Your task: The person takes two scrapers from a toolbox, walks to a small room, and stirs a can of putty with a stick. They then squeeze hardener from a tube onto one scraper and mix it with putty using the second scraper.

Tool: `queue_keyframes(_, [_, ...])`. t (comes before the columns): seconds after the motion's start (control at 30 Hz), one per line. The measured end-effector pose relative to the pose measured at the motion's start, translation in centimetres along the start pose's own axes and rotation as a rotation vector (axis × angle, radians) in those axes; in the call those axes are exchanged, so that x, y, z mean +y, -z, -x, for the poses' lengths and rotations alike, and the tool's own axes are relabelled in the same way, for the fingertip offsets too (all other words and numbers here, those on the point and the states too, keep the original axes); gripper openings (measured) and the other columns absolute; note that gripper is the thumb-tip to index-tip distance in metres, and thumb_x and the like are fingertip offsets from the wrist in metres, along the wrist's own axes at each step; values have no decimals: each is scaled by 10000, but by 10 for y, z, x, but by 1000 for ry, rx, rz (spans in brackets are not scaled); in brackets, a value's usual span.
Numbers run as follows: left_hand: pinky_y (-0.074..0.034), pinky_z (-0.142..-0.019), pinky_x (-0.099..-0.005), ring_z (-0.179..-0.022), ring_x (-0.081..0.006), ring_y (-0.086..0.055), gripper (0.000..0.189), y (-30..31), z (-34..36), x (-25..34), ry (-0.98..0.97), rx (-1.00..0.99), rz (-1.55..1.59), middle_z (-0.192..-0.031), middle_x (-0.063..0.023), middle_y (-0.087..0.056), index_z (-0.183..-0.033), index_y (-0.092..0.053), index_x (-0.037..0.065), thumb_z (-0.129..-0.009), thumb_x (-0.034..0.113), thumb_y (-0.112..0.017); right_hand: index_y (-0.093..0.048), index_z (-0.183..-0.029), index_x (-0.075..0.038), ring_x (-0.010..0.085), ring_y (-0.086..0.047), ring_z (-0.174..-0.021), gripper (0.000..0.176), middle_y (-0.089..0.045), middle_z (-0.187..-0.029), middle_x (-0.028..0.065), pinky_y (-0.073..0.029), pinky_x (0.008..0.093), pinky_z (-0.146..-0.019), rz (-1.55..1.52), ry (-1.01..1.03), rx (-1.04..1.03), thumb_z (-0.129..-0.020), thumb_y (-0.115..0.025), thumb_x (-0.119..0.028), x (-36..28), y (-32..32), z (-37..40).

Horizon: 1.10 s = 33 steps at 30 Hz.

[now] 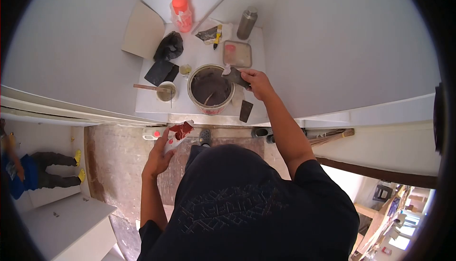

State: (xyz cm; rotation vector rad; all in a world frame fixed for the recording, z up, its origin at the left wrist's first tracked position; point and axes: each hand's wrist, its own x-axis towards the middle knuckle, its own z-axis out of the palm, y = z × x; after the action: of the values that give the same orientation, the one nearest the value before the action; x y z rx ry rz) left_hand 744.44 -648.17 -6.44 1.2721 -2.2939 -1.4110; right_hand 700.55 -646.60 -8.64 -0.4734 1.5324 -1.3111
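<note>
My right hand is closed around a dark flat scraper, with a pale lump at its far end. That end reaches over the right rim of a round bucket of dark grey paste. A stick-like handle leans inside the bucket. Lower left, my left hand grips a white cut-open container with a red, streaked inside; it is held apart from the bucket. Another dark flat piece lies below my right hand. A small tub with a stick across it stands left of the bucket.
On the white surface are a red bottle, a metal flask, a yellow-handled brush, a lidded plastic box and a black bag. White panels rise on both sides. Another person is at far left.
</note>
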Motion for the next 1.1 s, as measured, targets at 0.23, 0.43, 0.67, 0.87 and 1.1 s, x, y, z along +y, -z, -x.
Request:
queue_keyframes(0.23, [-378,-1061,-388,-1302,-360,-448,820,10,-12,-3,9,-18,28,-1406,-217,-455,-1512,-278,147,-804,-26,-655,-700,-1083,-96,78,-522,-728,216,-642,-867,-36,-413,275,-628,59,3,-12,-915,-660,-227,10,-4,-7])
queue_keyframes(0.43, [-378,-1059,-381,-1304,-363,-449,822,13,-17,-6,-29,-24,28,-1415,-223,-450,-1510,-285,153,-801,-30,-658,-696,-1084,-135,60,-506,-770,271,-633,-881,-64,-396,278,-659,47,-16,2,-898,-680,-332,16,-5,-4])
queue_keyframes(0.67, [-379,-1057,-377,-1297,-350,-459,805,19,-20,-3,-29,-20,-49,-1416,-218,-455,-1505,-296,138,-803,-39,-647,-644,-1066,-89,87,-535,-779,278,-620,-903,-17,-421,271,-658,-66,33,213,-916,-642,-323,11,-4,1])
queue_keyframes(0.87, [-370,-1052,-339,-1262,-268,-469,817,20,-7,3,-1,33,56,-1407,-175,-454,-1524,-240,96,-817,-106,-597,-628,-1021,-7,150,-589,-754,384,-640,-906,74,-467,286,-626,55,-90,328,-834,-704,-333,130,55,-5])
queue_keyframes(1.1, [-403,-1027,-370,-1218,-292,-506,791,13,19,33,-62,65,78,-1340,-178,-497,-1506,-281,90,-808,-44,-630,-415,-1233,85,325,-619,-1044,817,-599,-1144,254,-496,406,-888,583,-407,795,-722,-794,-427,208,8,29])
